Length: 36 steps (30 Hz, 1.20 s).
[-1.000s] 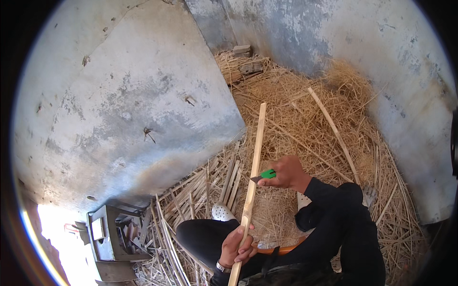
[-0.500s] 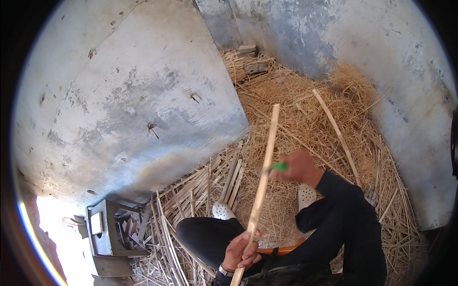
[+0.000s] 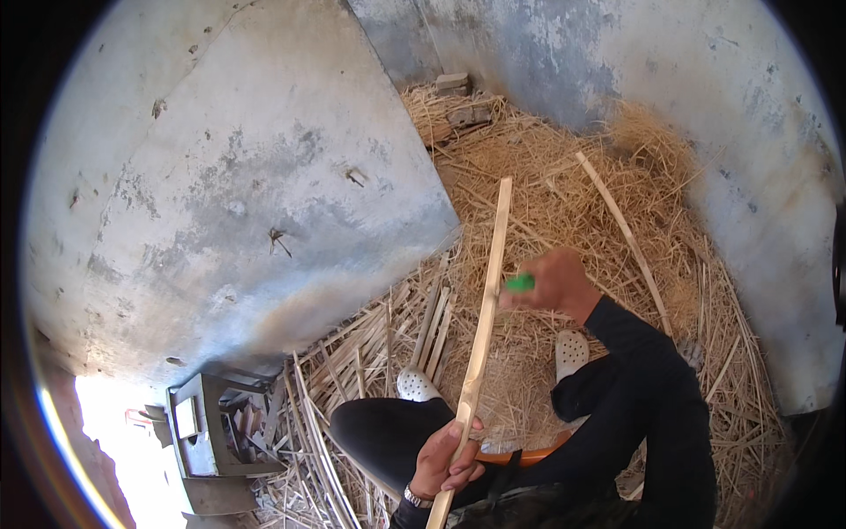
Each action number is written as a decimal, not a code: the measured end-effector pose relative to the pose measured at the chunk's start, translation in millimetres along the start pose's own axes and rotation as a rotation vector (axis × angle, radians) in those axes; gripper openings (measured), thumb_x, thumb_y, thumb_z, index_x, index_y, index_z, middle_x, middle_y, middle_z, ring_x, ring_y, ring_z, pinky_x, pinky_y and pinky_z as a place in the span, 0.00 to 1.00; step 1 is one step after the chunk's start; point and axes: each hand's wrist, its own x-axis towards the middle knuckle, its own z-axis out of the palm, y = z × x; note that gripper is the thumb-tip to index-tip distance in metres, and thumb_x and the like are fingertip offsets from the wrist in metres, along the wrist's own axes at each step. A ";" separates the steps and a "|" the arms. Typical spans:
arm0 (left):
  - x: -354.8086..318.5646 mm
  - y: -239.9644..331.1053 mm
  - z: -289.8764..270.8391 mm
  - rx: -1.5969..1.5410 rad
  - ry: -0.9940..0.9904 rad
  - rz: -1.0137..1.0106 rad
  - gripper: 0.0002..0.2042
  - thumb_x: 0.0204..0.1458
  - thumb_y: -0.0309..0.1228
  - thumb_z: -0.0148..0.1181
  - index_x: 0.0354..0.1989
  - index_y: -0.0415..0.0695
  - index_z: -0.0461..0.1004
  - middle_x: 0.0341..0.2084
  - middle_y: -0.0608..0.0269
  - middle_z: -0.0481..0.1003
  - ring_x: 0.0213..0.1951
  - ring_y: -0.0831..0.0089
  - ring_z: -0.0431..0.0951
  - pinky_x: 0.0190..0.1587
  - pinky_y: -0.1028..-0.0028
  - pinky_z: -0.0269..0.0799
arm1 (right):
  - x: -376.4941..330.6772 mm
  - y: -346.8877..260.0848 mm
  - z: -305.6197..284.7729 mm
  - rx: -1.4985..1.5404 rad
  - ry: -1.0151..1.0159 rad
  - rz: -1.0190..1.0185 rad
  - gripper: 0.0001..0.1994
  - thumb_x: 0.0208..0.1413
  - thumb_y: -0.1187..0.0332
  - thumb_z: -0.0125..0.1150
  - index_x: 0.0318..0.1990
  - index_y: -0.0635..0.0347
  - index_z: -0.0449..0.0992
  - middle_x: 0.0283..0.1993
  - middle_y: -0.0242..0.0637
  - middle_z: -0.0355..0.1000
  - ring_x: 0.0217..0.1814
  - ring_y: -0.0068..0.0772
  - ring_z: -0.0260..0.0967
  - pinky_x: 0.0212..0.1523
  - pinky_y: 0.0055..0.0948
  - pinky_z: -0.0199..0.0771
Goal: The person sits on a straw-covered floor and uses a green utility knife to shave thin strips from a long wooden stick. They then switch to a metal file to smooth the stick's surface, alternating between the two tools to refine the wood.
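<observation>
Biggest first. Pale, patchy wall [image 3: 264,194] up and left of the left hand [image 3: 448,460]. Straw litter [image 3: 560,220] is spread beyond and around the right hand [image 3: 557,280]. Grey wooden furniture piece [image 3: 203,454] stands well left of the left hand; loose pile of split sticks [image 3: 352,375] sits between, running up-left of it.

Long pale wooden strip [image 3: 481,339] is the workpiece: rises from the left hand, leans slightly right, upper half just left of the right hand, far end beyond it. A second, curved strip [image 3: 627,234] lies on the straw to the right of the right hand, not in use.

Left hand: fingers wrapped round the strip's lower part. Right hand: fist closed on a green-handled tool [image 3: 520,282], pointing left at the strip. Tool end is motion-blurred; can't tell if it's touching. White shoe [image 3: 571,353] just below the right hand.

Doing it well, my read: keep the left grip tight so the strip can't roll, well below the tool. Low tool angle, light even strokes away from the left hand. Ease off at knots. Keep the right knuckles off the strip's edge.
</observation>
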 end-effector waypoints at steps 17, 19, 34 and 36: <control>-0.9 14.2 0.7 0.317 0.079 0.101 0.20 0.68 0.41 0.36 0.54 0.36 0.62 0.13 0.69 0.58 0.08 0.83 0.53 0.12 0.82 0.51 | -2.2 -27.8 -28.0 0.053 -0.129 0.023 0.39 0.46 0.23 0.46 0.14 0.53 0.76 0.07 0.27 0.56 0.09 0.28 0.55 0.12 0.32 0.51; -1.4 15.9 7.5 0.342 0.073 0.093 0.20 0.68 0.41 0.36 0.54 0.36 0.62 0.13 0.69 0.58 0.08 0.83 0.53 0.13 0.82 0.51 | -7.3 -45.0 -21.9 0.043 -0.143 -0.063 0.39 0.44 0.21 0.46 0.14 0.50 0.77 0.07 0.27 0.57 0.09 0.28 0.57 0.12 0.31 0.52; 5.6 17.8 9.5 0.368 0.065 0.073 0.19 0.68 0.40 0.34 0.55 0.37 0.62 0.13 0.71 0.57 0.09 0.84 0.52 0.14 0.82 0.51 | 0.2 -25.5 -7.8 -0.017 -0.142 -0.020 0.39 0.41 0.19 0.47 0.11 0.50 0.74 0.06 0.26 0.57 0.08 0.26 0.58 0.10 0.28 0.54; 3.7 18.7 9.9 0.345 0.067 0.057 0.19 0.68 0.40 0.34 0.55 0.37 0.62 0.13 0.71 0.57 0.09 0.84 0.52 0.15 0.82 0.52 | -7.2 -42.2 -6.3 0.058 -0.091 -0.075 0.40 0.40 0.19 0.48 0.10 0.51 0.72 0.06 0.28 0.56 0.07 0.28 0.58 0.10 0.30 0.55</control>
